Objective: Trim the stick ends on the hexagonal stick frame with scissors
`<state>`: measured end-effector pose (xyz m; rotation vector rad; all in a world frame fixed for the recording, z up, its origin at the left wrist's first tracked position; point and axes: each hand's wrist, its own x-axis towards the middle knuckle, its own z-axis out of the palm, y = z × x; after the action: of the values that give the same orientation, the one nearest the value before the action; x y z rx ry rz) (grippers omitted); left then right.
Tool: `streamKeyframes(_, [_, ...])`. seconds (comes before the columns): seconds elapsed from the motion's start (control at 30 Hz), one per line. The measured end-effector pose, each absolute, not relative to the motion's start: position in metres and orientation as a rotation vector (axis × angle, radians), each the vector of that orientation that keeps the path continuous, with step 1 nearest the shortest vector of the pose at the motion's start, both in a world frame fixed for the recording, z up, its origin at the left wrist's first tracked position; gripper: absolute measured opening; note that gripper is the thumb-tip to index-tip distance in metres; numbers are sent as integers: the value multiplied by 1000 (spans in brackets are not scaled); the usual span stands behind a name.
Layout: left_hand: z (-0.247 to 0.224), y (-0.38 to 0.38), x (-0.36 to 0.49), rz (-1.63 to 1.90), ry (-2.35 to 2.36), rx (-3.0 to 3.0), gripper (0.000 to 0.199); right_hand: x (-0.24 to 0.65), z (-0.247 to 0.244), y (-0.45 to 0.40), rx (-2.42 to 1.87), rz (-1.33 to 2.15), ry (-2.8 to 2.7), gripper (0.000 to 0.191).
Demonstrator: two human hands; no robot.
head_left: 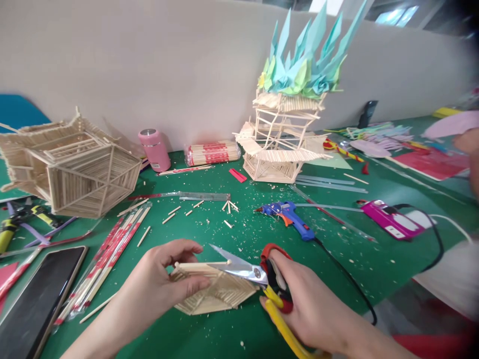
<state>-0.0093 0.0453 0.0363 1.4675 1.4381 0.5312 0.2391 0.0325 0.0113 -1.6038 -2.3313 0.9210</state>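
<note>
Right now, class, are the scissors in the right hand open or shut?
Open: the scissors show two blades spreading from the pivot, with a gap between their tips.

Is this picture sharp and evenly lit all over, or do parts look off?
Head view: what seems another person's hand is blurred at the right edge; head view: the upper right corner fades to black; head view: the scissors shine along their blades; head view: the pale wall appears tilted.
</note>
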Motion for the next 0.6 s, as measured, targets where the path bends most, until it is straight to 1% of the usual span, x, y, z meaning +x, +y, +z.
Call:
streamKeyframes(0.1, [29,48,-15,459,1261,1330,29,240,13,32,-1632,1002,-2310,22])
streamKeyframes(0.2, [23,45,-18,404,1158,1206,31,244,17,31,-1604,1068,-2350,21])
streamKeyframes(0.33, [16,38,-17,351,1133,1059,35,251,20,29,-1532,1215,-2428,20])
streamKeyframes(0.47, [11,32,-13,329,1163,970,37,254,17,29,-1444,1340,-2445,31])
streamKeyframes(0.6, [6,27,-10,325,1213,856,41,256,15,29,-1475,1423,-2488,39])
